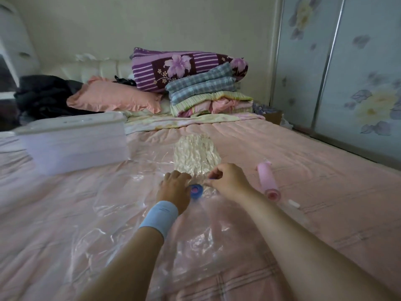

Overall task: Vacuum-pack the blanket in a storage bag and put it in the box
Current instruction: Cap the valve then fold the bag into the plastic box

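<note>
**Blanket shrunk stiff, bag slick: lift by the bundle**

Cream blanket (196, 153) lies just beyond the blue valve (196, 190), sucked into a tight, ridged slab inside the clear storage bag (130, 205). The bag's slack film spreads from the valve back toward me. My left hand (174, 189) presses the film just left of the valve. My right hand (227, 179), just right of the valve, pinches a small blue piece (213, 178), which I'd guess is its cap. The pink pump (268, 180) lies further right of the valve, and the white box (73, 140) sits well to its left. I judge the slab light but stiff, and the film slippery and easy to puncture. I'd tuck the loose plastic under and grip the slab's long edges with both hands, keeping off the valve.
</note>
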Tool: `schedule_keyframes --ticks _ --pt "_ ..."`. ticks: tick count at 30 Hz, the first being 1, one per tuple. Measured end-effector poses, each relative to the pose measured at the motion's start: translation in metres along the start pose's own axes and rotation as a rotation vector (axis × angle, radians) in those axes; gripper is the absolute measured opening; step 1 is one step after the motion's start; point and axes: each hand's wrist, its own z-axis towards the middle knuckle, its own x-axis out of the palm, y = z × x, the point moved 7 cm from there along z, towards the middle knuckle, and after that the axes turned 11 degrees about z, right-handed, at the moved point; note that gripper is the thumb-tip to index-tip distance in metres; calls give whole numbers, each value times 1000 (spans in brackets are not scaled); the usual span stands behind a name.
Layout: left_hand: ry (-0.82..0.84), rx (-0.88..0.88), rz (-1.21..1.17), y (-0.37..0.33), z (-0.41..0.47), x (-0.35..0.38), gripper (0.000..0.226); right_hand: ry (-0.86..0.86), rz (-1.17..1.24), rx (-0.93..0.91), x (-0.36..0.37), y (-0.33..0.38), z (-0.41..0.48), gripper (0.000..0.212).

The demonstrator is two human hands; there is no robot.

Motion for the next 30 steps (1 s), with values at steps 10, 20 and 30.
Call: schedule_keyframes --ticks 10,20,30 --pt "-153 8 -156 19 -17 32 44 -84 -152 16 64 -21 15 8" --pt "75 44 -265 34 -10 20 69 -16 -585 -174 89 -8 16 23" --pt "105 31 -259 38 -7 15 79 159 -593 -266 92 -7 18 23"
